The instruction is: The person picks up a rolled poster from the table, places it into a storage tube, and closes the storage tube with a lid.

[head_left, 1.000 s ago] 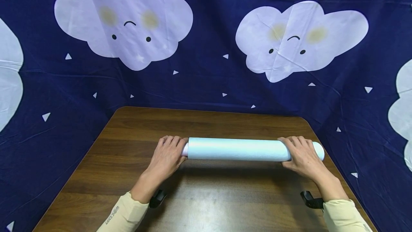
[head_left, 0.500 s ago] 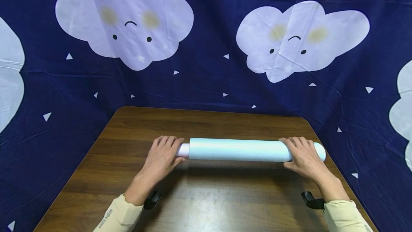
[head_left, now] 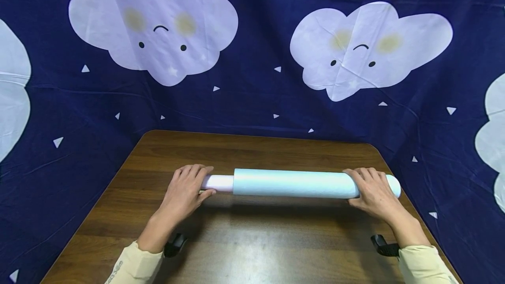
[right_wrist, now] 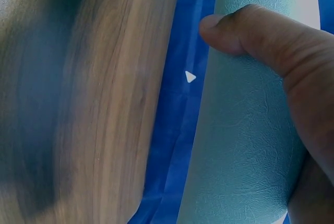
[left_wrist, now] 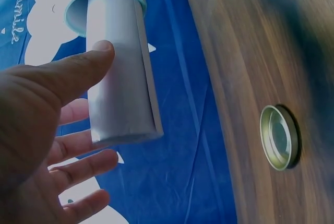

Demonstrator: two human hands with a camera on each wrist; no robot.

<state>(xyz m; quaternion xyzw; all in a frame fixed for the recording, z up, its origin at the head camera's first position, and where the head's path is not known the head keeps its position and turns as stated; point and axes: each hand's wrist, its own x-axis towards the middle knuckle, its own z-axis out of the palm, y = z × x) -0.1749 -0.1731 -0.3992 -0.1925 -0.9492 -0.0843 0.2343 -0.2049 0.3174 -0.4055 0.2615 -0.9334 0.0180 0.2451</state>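
A pale blue tube [head_left: 292, 183] with a crinkled surface lies crosswise above the table in the head view. From its open left end sticks a white paper roll [head_left: 221, 183]; in the left wrist view a long free edge runs down the roll's side. My left hand [head_left: 183, 189] holds this roll near its outer end, thumb on the near side and fingers behind. Around the tube's right part my right hand [head_left: 372, 189] grips, the thumb [right_wrist: 235, 31] lying across the blue surface. The tube's right end [head_left: 393, 185] shows past that hand.
A gold round metal lid [left_wrist: 279, 138] lies on the wooden table [head_left: 268, 249], close to the left hand. Behind the table hangs a dark blue cloth [head_left: 252, 108] with white clouds and triangles. Black wrist straps are on both arms.
My left hand has moved left, drawing the white paper roll farther out of the blue tube. The right hand and the tube have stayed nearly in place.
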